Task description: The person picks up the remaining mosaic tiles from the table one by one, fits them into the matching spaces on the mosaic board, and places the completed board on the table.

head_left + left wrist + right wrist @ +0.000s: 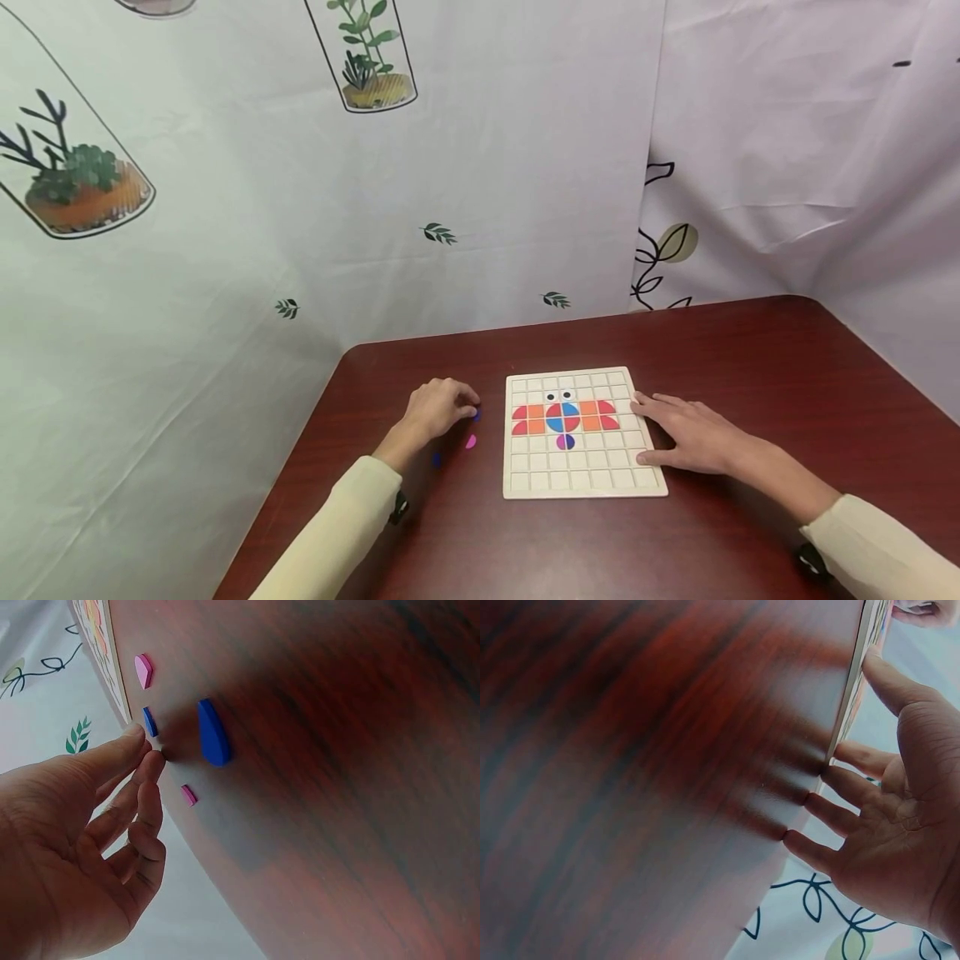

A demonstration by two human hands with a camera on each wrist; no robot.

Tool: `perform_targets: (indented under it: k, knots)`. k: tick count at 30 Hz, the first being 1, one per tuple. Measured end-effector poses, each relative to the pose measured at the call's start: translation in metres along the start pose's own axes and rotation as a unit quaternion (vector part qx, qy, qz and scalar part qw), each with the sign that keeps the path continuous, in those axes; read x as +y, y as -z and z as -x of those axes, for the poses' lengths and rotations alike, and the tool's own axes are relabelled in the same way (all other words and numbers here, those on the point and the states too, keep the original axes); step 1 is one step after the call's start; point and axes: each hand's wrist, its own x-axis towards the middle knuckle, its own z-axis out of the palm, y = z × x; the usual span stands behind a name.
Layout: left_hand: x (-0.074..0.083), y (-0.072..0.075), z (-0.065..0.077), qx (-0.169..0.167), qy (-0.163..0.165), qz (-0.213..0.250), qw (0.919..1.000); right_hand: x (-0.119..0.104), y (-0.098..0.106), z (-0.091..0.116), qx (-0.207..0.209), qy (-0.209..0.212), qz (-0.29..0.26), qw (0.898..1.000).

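My left hand (438,407) hovers low over the table left of the board, fingers loosely bent. Its thumb tip is right beside a small blue half-round piece (150,721) on the tabletop. Nearer me lie a pink half-round piece (471,442) and another blue piece (214,733). A second pink piece (188,795) shows beyond the fingers in the left wrist view. My right hand (693,433) rests at the right edge of a pale gridded board (540,481), fingers spread, some fingertips on the table. On the board, orange squares (536,419), red and blue quarter-rounds and two eye pieces form a figure.
A pink-purple and dark blue round (566,442) sits below the figure's middle. The dark red wooden table (570,550) has rounded back corners. Behind it hangs a pale cloth (510,183) printed with plants. Dark wrist straps (400,507) show under the pale sleeves.
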Motion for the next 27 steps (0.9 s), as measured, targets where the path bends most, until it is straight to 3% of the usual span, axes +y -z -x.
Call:
perform_targets:
  k: [9, 27]
  knots:
    - [0.0032, 0.0015, 0.0040, -0.005, -0.009, -0.016, 0.9998, -0.0006, 0.0004, 0.0008, 0.002, 0.005, -0.002, 1.000]
    - [0.0034, -0.0037, 0.0046, 0.017, -0.031, -0.049, 0.9982, -0.0006, 0.0010, 0.0006, 0.003, 0.008, -0.003, 1.000]
